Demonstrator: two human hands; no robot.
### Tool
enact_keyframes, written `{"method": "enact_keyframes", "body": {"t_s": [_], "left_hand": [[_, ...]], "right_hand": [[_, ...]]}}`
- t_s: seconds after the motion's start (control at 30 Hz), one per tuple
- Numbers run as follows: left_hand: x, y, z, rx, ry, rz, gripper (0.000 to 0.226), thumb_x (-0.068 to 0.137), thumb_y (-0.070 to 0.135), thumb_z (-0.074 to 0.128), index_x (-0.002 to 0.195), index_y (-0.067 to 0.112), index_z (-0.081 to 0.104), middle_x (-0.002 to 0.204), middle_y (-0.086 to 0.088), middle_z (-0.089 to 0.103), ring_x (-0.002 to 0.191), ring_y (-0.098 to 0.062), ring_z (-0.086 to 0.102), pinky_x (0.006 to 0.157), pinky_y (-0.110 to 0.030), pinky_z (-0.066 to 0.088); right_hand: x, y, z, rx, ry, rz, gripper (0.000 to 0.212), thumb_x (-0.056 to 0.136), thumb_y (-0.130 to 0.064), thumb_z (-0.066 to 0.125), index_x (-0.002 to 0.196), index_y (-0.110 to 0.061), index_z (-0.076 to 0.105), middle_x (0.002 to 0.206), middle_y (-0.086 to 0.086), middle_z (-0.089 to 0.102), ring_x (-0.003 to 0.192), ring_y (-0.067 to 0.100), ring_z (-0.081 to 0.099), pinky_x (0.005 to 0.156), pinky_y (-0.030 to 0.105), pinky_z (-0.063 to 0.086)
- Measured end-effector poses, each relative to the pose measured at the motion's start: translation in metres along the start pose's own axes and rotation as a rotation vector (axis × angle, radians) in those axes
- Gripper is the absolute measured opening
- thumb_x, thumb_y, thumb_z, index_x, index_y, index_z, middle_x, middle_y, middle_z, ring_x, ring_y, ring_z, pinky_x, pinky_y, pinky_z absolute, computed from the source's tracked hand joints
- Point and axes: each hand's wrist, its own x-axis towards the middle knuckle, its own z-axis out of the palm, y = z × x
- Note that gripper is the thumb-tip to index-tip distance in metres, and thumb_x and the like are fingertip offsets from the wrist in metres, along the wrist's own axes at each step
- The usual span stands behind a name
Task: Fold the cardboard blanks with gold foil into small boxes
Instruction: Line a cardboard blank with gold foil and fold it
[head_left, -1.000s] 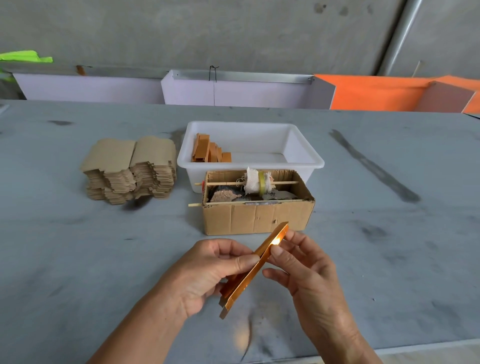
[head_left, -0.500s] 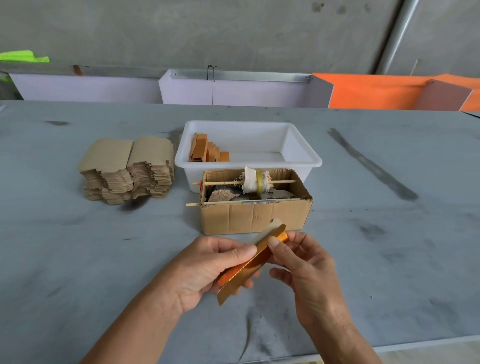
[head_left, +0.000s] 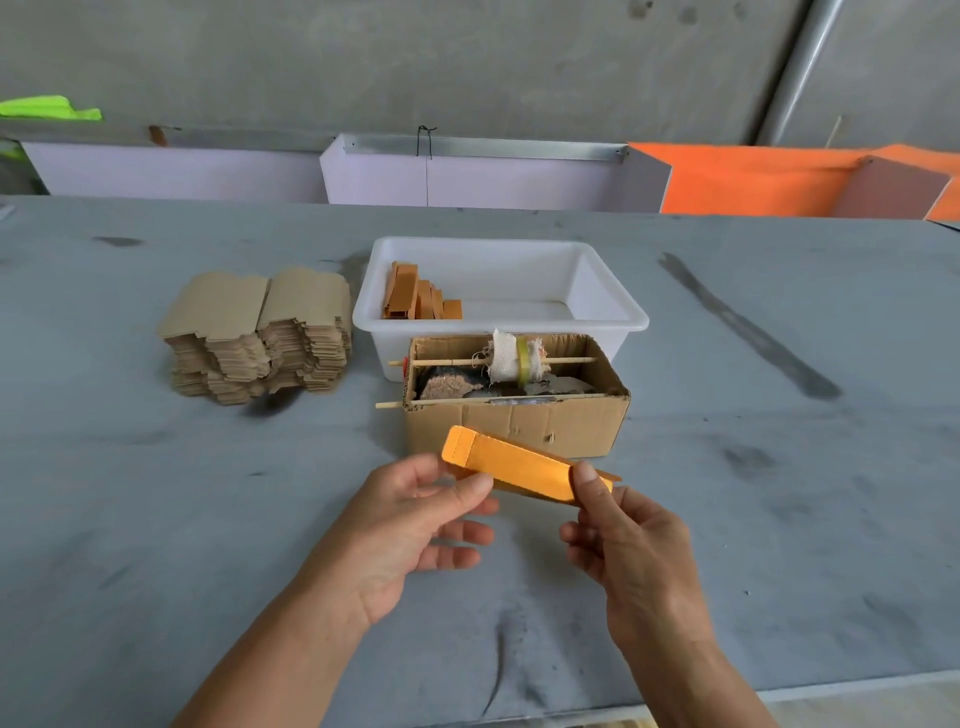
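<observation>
The person holds a gold blank (head_left: 524, 470) in the air above the desk (head_left: 156, 519), just in front of a cardboard box (head_left: 519, 423). The right hand (head_left: 631, 545) pinches its right end with the thumb on top. The left hand (head_left: 410, 525) touches its left part with thumb and curled fingers. A stack of blanks (head_left: 260, 335) lies at the left, beside a white tub (head_left: 613, 296) with folded boxes (head_left: 418, 299) inside.

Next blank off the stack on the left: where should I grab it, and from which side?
Take the top blank of the stack of flat blanks by its near edge, coming in from the front with the left hand. The top sheet lies flat and overhangs the stepped, ragged pile, so a thumb-over pinch there probably lifts one sheet alone.
</observation>
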Motion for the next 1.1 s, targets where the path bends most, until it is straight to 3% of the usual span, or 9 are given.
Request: {"method": "enact_keyframes", "body": {"t_s": [0.13, 0.27, 0.4, 0.53, 0.67, 0.8, 1.0, 1.1], "left_hand": [[0.007, 0.002, 0.004, -0.043, 0.089, -0.006, 0.010, 0.083, 0.011, 0.066, 0.089, 0.003, 0.065, 0.076, -0.013, 0.072, 0.054, -0.017, 0.064, 0.046, -0.023, 0.052], [0.008, 0.003, 0.004, -0.105, 0.086, -0.052, 0.005, 0.087, 0.008, 0.062, 0.089, 0.003, 0.064, 0.080, -0.018, 0.071, 0.053, -0.019, 0.064, 0.045, -0.023, 0.051], [0.007, 0.003, 0.003, -0.103, 0.055, -0.113, 0.010, 0.084, 0.019, 0.067, 0.087, 0.011, 0.062, 0.083, -0.017, 0.073, 0.053, -0.020, 0.065, 0.042, -0.023, 0.049], [0.010, 0.000, 0.005, -0.147, 0.074, -0.102, 0.017, 0.074, 0.015, 0.072, 0.087, 0.008, 0.063, 0.075, -0.015, 0.072, 0.052, -0.018, 0.065, 0.042, -0.022, 0.049], [0.012, -0.007, 0.006, -0.198, 0.107, -0.009, 0.018, 0.067, 0.002, 0.072, 0.083, 0.001, 0.064, 0.068, -0.013, 0.070, 0.056, -0.020, 0.068, 0.047, -0.022, 0.052], [0.013, -0.012, 0.005, -0.180, 0.131, 0.141, 0.018, 0.067, -0.003, 0.071, 0.084, 0.001, 0.066, 0.074, -0.014, 0.072, 0.063, -0.025, 0.070, 0.053, -0.024, 0.055], [0.010, -0.018, 0.005, -0.076, 0.159, 0.389, 0.020, 0.064, 0.012, 0.075, 0.083, 0.012, 0.070, 0.074, -0.012, 0.073, 0.066, -0.027, 0.071, 0.057, -0.025, 0.056], [0.010, -0.021, 0.004, -0.003, 0.169, 0.478, 0.018, 0.074, 0.000, 0.072, 0.079, 0.018, 0.071, 0.071, -0.012, 0.072, 0.065, -0.028, 0.071, 0.057, -0.024, 0.055]], "right_hand": [[0.001, -0.003, -0.004, 0.014, -0.099, 0.095, 0.027, 0.071, -0.027, 0.071, 0.065, -0.005, 0.057, 0.055, 0.005, 0.053, 0.047, 0.015, 0.055, 0.043, 0.023, 0.046], [0.000, -0.008, -0.008, 0.000, -0.177, 0.146, 0.025, 0.064, -0.022, 0.071, 0.073, -0.002, 0.059, 0.060, 0.010, 0.059, 0.048, 0.013, 0.057, 0.042, 0.021, 0.046], [0.001, -0.006, -0.009, -0.016, -0.151, 0.079, 0.014, 0.075, -0.011, 0.071, 0.066, -0.005, 0.061, 0.062, 0.011, 0.062, 0.049, 0.013, 0.058, 0.043, 0.020, 0.046], [0.000, -0.005, -0.008, -0.021, -0.144, -0.023, 0.011, 0.064, -0.012, 0.073, 0.065, -0.004, 0.066, 0.059, 0.012, 0.064, 0.052, 0.013, 0.061, 0.048, 0.019, 0.050], [-0.003, -0.003, -0.006, 0.021, -0.135, -0.089, 0.013, 0.060, -0.011, 0.073, 0.067, -0.003, 0.067, 0.059, 0.012, 0.065, 0.053, 0.013, 0.062, 0.051, 0.019, 0.051], [-0.004, -0.001, -0.005, 0.038, -0.121, -0.189, 0.015, 0.061, -0.009, 0.073, 0.071, -0.002, 0.065, 0.061, 0.012, 0.066, 0.057, 0.015, 0.064, 0.054, 0.020, 0.052], [-0.006, 0.001, -0.004, 0.034, -0.124, -0.331, 0.018, 0.060, -0.006, 0.074, 0.075, -0.003, 0.063, 0.061, 0.010, 0.067, 0.057, 0.016, 0.065, 0.052, 0.020, 0.051], [-0.006, 0.003, -0.006, 0.014, -0.121, -0.337, 0.019, 0.060, -0.007, 0.074, 0.076, -0.003, 0.064, 0.062, 0.011, 0.068, 0.057, 0.017, 0.065, 0.051, 0.020, 0.050]]}}
